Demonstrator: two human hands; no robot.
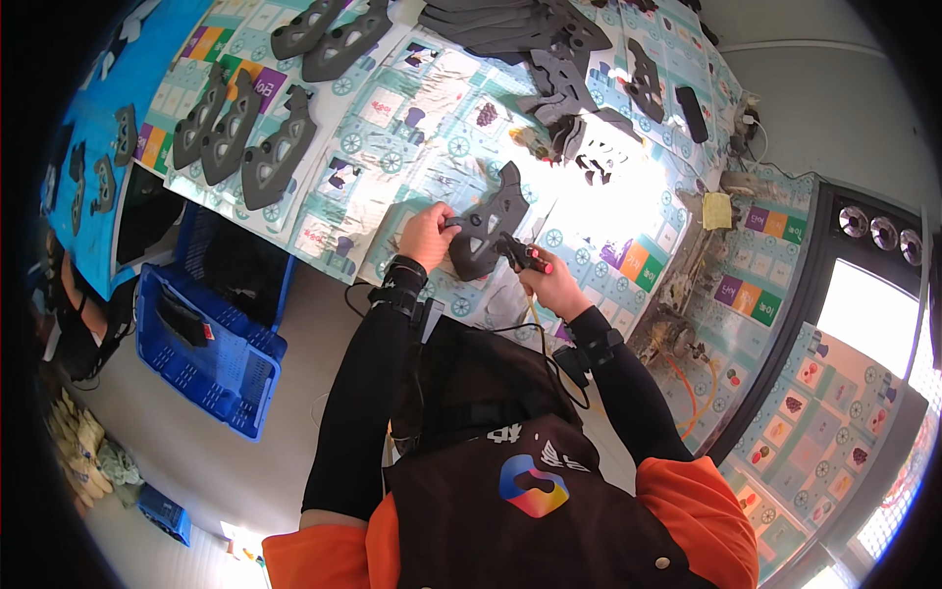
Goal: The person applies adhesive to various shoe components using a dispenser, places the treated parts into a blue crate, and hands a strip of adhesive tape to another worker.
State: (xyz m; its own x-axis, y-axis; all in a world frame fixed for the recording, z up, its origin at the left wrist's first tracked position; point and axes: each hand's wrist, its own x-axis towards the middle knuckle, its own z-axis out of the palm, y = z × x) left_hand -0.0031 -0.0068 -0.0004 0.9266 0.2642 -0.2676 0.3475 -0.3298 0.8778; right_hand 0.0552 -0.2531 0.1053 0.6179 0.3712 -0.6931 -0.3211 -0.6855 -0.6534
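Note:
A dark grey moulded part (502,208) with openings through it rests on the patterned table covering in front of me. My left hand (427,238) pinches its left edge, fingers closed. In my right hand (554,287) is a small black-and-red hand tool (528,256), gripped with its dark head against or just over the part's lower right edge. Whether the head touches the part I cannot tell. Below that hand hangs a thin yellow hose or cord (535,316).
Similar grey parts (233,133) lie in rows at the left, and a pile (510,27) of them covers the far side. A black oblong object (691,114) sits at the far right. Blue crates (211,358) stand below the table's left edge. Orange and yellow hoses (692,398) hang at right.

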